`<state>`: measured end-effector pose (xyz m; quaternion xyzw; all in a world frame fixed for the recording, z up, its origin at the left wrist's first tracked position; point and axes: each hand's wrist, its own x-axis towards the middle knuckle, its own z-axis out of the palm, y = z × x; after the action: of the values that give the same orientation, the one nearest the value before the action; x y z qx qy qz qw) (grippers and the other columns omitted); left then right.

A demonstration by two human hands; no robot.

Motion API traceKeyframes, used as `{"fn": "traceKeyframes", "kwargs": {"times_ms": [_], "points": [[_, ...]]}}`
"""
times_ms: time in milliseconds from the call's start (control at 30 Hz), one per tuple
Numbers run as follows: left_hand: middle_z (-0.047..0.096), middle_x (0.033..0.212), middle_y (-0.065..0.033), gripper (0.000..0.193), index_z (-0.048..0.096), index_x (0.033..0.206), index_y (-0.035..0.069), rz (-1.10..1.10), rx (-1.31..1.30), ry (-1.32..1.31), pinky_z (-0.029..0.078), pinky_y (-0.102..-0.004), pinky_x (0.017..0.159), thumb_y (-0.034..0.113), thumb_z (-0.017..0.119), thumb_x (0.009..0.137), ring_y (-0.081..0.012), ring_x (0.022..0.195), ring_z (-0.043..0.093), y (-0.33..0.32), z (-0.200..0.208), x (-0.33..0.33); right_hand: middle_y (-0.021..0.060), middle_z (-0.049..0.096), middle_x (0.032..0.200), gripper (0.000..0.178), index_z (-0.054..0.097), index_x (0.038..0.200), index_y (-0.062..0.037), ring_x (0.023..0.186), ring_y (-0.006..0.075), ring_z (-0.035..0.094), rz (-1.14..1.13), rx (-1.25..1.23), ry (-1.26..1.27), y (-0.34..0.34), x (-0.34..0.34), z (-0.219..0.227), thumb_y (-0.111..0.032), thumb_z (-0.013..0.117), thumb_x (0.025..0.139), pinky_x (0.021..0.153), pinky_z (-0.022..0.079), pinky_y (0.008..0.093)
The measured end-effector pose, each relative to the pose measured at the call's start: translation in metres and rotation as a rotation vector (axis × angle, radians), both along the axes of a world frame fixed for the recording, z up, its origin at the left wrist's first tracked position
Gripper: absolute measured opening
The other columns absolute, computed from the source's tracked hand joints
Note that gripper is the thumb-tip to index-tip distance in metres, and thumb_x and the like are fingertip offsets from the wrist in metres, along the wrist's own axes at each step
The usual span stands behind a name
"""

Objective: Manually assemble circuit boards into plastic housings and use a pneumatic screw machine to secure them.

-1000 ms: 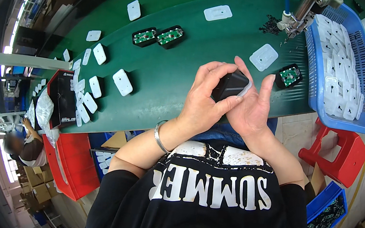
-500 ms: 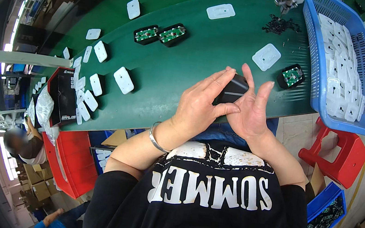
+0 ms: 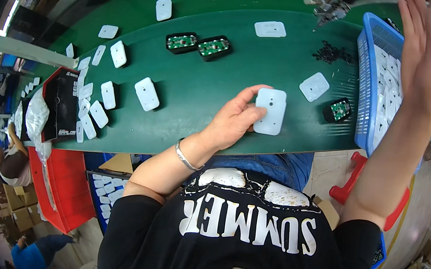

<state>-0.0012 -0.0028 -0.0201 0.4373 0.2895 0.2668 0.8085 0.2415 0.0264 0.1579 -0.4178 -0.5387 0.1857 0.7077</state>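
My left hand (image 3: pixel 237 116) grips a small case by its side, with the white lid (image 3: pixel 269 119) facing up and the thumb on the lid's edge. Small holes show in that lid. Raised at the upper right, my right hand (image 3: pixel 428 54) has its fingers stretched out, and nothing shows in it. Its fingertips reach the top of the picture, close to a pale hose on a hanging metal tool head (image 3: pixel 332 10). Nearest on the green table lie a loose white lid (image 3: pixel 314 87) and an uncovered black case with a green circuit board (image 3: pixel 338 110).
Two more black cases with circuit boards (image 3: pixel 214 48) stand mid-table. White-lidded cases (image 3: pixel 147 94) and lids spread left. Small black parts (image 3: pixel 332 53) lie heaped beside a blue basket (image 3: pixel 366 73) of white pieces. A red stool (image 3: pixel 349 181) stands below the table edge.
The case in my left hand has turned from its black side to its white lid. My right hand has left it and swung up to the upper right, beside the basket.
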Motion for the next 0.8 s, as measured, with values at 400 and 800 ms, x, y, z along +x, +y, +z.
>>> {"fn": "traceKeyframes", "kwargs": {"times_ms": [400,800], "points": [[0.056,0.104,-0.0071,0.042,0.037,0.128,0.011,0.108,-0.259,-0.056,0.055,-0.0318,0.07,0.008,0.047,0.087,-0.018,0.088,0.06,0.01,0.008,-0.007,0.0072,0.057,0.075,0.036,0.047,0.107,-0.0014,0.069,0.0148,0.06,0.76,-0.022,0.41,0.025,-0.049,0.007,-0.03,0.054,0.086,0.058,0.052,0.029],[0.06,0.092,-0.0093,0.042,0.038,0.126,0.007,0.028,-0.264,-0.03,0.056,-0.0268,0.065,0.007,0.051,0.086,-0.017,0.08,0.062,0.019,0.023,0.012,0.0072,0.057,0.075,0.035,0.048,0.105,-0.0017,0.069,0.0144,0.059,0.688,-0.05,0.373,0.004,-0.063,0.007,-0.03,0.054,0.086,0.059,0.052,0.0278]]}}
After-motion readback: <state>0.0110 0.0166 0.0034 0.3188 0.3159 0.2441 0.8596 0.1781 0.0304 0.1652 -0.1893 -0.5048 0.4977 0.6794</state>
